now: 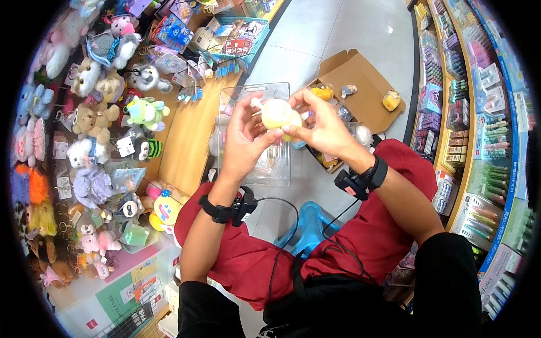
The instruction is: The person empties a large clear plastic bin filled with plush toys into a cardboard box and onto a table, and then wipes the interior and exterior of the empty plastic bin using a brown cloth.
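Note:
Between my two hands is a small pale-yellow and white rounded toy (277, 114). My left hand (249, 135) grips it from the left, with the thumb at its lower edge. From the other side my right hand (317, 122) pinches it between thumb and fingers. Below the hands stands a clear plastic bin (279, 175) with small packaged items inside, partly hidden by my hands. Right of it, an open cardboard box (359, 84) holds several small toys, among them a yellow one (391, 101) on its flap.
Plush toys (95, 122) hang on the left beside a wooden shelf (181, 131). A teal basket (258, 40) with packets sits at its far end. Stationery shelves (460, 126) line the right. A blue plastic stool (310, 228) is between my knees, above grey floor tiles (304, 25).

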Tool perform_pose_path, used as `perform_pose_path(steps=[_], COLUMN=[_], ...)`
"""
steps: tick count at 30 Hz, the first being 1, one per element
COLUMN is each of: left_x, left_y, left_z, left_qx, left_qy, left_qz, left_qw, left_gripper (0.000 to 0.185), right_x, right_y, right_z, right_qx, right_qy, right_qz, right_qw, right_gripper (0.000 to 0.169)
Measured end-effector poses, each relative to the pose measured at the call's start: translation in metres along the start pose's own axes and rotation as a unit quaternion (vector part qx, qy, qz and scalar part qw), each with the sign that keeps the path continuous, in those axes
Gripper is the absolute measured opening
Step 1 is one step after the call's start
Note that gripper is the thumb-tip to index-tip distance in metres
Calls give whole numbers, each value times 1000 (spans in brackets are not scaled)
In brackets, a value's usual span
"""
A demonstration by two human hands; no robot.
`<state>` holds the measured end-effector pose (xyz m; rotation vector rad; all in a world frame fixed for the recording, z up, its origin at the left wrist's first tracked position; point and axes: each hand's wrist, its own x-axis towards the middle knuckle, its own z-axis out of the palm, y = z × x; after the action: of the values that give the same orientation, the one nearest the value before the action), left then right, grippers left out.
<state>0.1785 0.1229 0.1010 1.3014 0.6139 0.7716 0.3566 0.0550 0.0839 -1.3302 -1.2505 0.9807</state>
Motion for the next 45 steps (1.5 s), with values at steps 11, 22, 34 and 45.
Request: perform_pose_path(steps=[11, 22, 34, 45], left_x=[0, -4, -22, -93], left_y=[-1, 4, -2, 148], left_z=[-14, -13, -14, -9], left_qx=[-67, 62, 159, 143], left_qy=[25, 29, 51, 208], left_qz=[46, 82, -5, 415], left_qw=[996, 994, 986, 874], left_gripper=[55, 44, 17, 12], right_x=[-10, -4, -11, 7], right_y=[-4, -13, 10, 45], right_z=[27, 30, 27, 26], right_qx=[193, 240, 170, 60], right_qy=[-87, -19, -46, -7], right_qz=[11, -35, 8, 139], right_qw=[977, 970, 984, 988], right_gripper=[73, 72, 47, 70])
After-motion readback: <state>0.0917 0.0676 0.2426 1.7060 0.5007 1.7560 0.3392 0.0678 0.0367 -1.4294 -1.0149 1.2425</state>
